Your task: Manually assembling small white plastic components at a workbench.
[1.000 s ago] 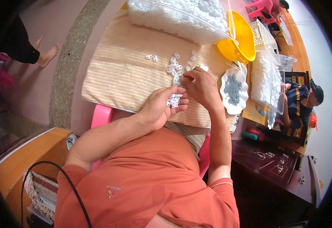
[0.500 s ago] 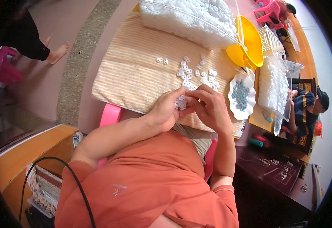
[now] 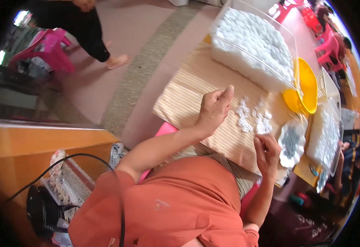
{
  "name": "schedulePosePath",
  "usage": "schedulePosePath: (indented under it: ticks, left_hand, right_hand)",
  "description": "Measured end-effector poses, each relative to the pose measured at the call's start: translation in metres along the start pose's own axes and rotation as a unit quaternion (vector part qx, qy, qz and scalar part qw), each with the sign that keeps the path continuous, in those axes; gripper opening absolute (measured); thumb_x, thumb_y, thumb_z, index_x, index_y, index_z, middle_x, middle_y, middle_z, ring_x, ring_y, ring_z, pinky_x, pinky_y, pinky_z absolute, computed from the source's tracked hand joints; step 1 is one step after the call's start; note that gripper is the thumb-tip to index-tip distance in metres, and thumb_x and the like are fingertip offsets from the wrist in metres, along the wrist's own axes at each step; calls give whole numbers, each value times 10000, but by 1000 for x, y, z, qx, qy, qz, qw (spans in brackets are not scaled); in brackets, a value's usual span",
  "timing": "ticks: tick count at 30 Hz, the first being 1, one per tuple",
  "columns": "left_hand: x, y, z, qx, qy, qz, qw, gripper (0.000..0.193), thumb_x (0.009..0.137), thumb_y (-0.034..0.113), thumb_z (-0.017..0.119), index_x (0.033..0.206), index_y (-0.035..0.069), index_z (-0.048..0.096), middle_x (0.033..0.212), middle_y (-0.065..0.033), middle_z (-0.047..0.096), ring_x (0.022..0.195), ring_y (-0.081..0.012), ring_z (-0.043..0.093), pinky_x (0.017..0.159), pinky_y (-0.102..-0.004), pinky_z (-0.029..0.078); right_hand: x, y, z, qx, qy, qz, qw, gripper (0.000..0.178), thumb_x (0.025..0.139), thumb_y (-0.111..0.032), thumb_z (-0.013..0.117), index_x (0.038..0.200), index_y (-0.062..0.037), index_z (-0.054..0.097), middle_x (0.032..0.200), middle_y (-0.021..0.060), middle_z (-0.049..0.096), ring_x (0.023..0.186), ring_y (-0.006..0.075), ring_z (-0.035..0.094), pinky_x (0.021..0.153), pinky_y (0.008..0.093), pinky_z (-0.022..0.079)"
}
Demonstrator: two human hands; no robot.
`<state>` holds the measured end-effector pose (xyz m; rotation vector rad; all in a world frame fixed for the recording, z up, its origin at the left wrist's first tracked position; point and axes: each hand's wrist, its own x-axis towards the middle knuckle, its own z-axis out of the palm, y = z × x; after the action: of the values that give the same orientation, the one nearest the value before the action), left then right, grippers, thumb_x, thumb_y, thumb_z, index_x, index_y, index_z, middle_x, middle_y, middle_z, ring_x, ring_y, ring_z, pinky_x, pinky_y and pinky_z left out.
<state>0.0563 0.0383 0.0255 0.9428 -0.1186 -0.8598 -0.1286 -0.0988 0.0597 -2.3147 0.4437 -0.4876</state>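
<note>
My left hand is raised above the left part of the striped cloth, its fingers curled inward and thumb pointing up. Whatever lies in its palm is hidden. Close to the near end of a spread of small white plastic pieces, each with holes, is my right hand. Its fingers are bent together, and I cannot make out anything between them. Right of that hand stands a white scalloped dish holding small grey-blue parts.
A clear bin heaped with white pieces stands at the table's far side. Beside it are a yellow bowl and a second clear bin. A black cable crosses at lower left. Another person's bare foot shows far left.
My hands, together earlier over white pieces in the left hand, have parted. The left is lifted to the left; the right is by the spread pieces. The whole view has shifted and turned.
</note>
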Motion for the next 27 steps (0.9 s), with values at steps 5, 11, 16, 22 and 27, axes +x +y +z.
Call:
schedulePosePath:
  ticks: [5,11,16,22,27]
  left_hand:
    - [34,24,-18,374,119,329,859,532,954,431,565,623,36,434,521,-104,413,493,-232,409,446,-349,321]
    - [64,23,-27,511,112,436,732,395,940,310,580,685,32,465,591,-231,538,590,-468,547,479,-534,403]
    - [83,1,-40,619,77,551,554,305,883,171,671,813,61,395,535,-142,438,465,-398,493,392,-489,356]
    - [77,-5,-23,623,16,471,624,342,891,224,655,687,60,435,589,-175,512,571,-390,571,464,-474,415]
    - [92,-18,-49,703,47,447,551,279,947,264,467,709,119,471,674,-70,495,607,-250,532,495,-362,426]
  right_hand:
    - [-2,1,0,3,-5,-7,1000,43,830,7,660,860,20,634,725,111,569,611,192,532,573,296,422]
    - [-9,1,6,-8,-6,-8,1000,32,836,-19,655,856,4,647,733,135,584,616,234,563,568,323,435]
    - [-15,4,8,-2,-3,-25,1000,58,849,-38,645,860,19,648,707,96,558,563,164,496,522,296,376]
    - [-34,23,2,-5,27,-34,999,66,845,-53,652,869,9,657,719,115,575,567,203,533,516,320,401]
    - [-27,24,2,-37,20,-22,999,102,861,-127,651,824,-32,644,726,136,583,579,274,560,528,382,422]
